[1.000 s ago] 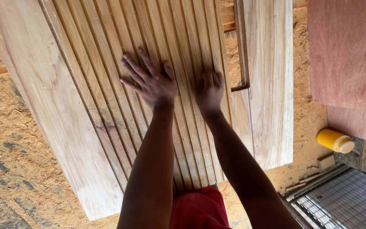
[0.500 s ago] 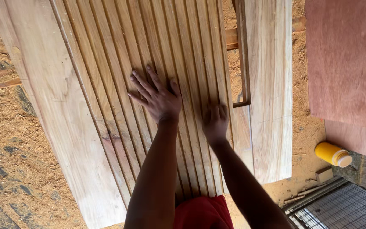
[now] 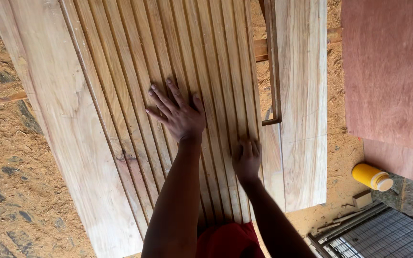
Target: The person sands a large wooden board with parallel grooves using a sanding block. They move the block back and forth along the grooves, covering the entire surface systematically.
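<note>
So both hands lie flat on the wooden strips (image 3: 187,62) — left hand (image 3: 180,114) fingers spread, right hand (image 3: 247,160) nearer the right edge, holding nothing, strips side by side between wide planks (image 3: 68,138).

A woodworking shop: pale planks (image 3: 72,143) and thin strips (image 3: 192,57) fill the frame's middle, sawdust (image 3: 5,167) covers the ground at left, plywood (image 3: 388,71) leans at upper right.

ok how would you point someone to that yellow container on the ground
Start from the wide pale boards under both hands and look right, past their edge, to the sawdust floor. The yellow bottle lies on its side there, the only bright yellow thing among wood tones.
</note>
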